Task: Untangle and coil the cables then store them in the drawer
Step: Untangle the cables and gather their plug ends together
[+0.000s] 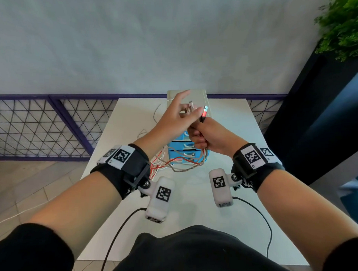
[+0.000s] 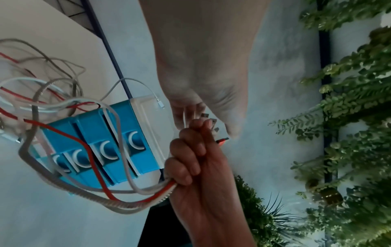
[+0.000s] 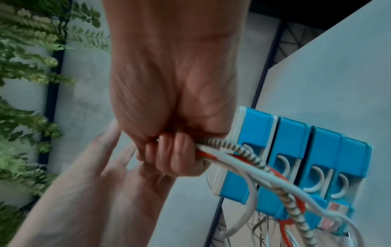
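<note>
My right hand [image 1: 200,135] is a fist round a bundle of cables [image 1: 183,165], held upright above the table. A red USB plug [image 1: 205,112] and several other plug ends stick out of the top of the fist. Below it the cables, white, red and braided grey [image 3: 243,158], hang in loose tangled loops [image 2: 110,192] to the table. My left hand [image 1: 191,103] has its fingers fairly straight, and the plug ends lie between thumb and fingers. Behind the hands stands a small blue drawer unit [image 1: 185,153] with its drawers closed [image 2: 118,142].
The white table [image 1: 224,117] is narrow, with a tiled floor on the left. A thin white cable [image 1: 156,113] lies left of the drawer unit. A dark planter [image 1: 315,110] with a green plant [image 1: 344,22] stands at the right, and a purple mesh fence [image 1: 41,124] runs behind.
</note>
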`<action>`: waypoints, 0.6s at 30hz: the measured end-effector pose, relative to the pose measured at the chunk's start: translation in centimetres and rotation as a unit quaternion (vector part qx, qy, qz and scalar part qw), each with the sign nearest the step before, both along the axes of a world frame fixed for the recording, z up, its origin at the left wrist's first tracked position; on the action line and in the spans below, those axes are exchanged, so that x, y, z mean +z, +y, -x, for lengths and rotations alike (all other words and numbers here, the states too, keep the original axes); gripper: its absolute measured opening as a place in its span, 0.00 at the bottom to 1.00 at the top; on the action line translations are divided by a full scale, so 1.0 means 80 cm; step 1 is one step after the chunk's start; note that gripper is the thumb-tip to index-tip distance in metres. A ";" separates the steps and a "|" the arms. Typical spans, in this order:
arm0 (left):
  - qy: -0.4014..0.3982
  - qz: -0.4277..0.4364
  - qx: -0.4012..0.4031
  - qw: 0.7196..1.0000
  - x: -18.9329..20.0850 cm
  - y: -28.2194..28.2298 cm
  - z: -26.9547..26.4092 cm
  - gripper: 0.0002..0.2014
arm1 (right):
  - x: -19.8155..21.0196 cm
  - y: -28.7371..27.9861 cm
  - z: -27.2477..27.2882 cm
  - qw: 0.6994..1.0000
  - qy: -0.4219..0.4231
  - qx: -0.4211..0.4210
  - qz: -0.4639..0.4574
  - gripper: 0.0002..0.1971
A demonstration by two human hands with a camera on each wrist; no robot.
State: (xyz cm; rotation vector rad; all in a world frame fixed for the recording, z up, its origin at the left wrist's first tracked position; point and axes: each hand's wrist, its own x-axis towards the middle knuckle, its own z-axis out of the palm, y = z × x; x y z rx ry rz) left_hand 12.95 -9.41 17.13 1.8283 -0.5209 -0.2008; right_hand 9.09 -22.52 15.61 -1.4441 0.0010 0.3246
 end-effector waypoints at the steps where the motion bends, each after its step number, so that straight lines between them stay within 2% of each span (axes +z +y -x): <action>1: -0.010 -0.011 -0.008 1.000 0.004 -0.002 0.002 0.32 | 0.002 0.003 0.001 1.000 -0.003 -0.004 0.014 0.14; 5: -0.072 -0.024 0.034 0.997 0.007 -0.007 0.007 0.31 | 0.010 0.010 0.002 0.999 -0.008 -0.016 0.048 0.10; 10: -0.108 0.004 0.081 0.991 0.003 -0.005 0.004 0.19 | 0.015 0.015 0.008 0.996 -0.034 -0.032 0.070 0.10; 13: -0.098 0.029 0.099 0.990 0.000 -0.007 0.008 0.14 | 0.018 0.019 0.011 0.995 -0.051 -0.051 0.071 0.11; 15: -0.088 0.039 0.096 0.991 -0.001 -0.009 0.011 0.14 | 0.018 0.020 0.010 0.993 -0.059 -0.063 0.081 0.10; 17: -0.049 0.047 0.081 0.994 -0.005 -0.010 0.016 0.19 | 0.015 0.020 0.005 0.991 -0.062 -0.085 0.086 0.10; 18: -0.004 0.046 0.066 0.997 -0.006 -0.011 0.020 0.24 | 0.014 0.020 0.002 0.989 -0.065 -0.107 0.082 0.11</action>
